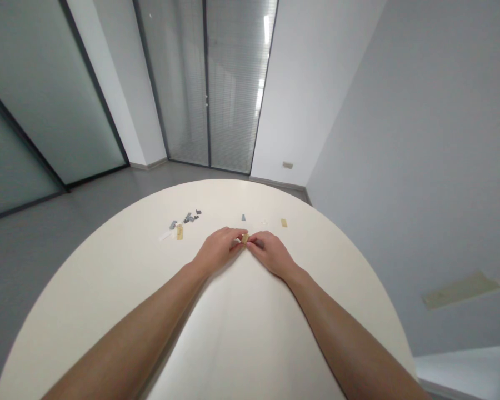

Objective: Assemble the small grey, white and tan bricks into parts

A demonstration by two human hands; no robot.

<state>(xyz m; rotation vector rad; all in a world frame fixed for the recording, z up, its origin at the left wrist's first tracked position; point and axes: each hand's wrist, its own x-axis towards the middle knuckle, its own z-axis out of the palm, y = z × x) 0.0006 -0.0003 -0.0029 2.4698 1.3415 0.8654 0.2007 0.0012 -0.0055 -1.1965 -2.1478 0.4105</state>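
Glass panels (235, 111) rise beyond your round white surface (237, 339), and toward its far side your left hand (221, 248) and right hand (270, 252) both pinch one small tan piece (245, 238) between fingertips! Just past it sits a grey piece (243, 218); a tan tile (284, 223) lies off right, and over left, grey bits (191, 219) scatter near a yellow tile (180, 232).

One camera, worn on the head, is looking forward and down across the near round table (95, 278), reaching the glass panels (237, 111) farther behind.
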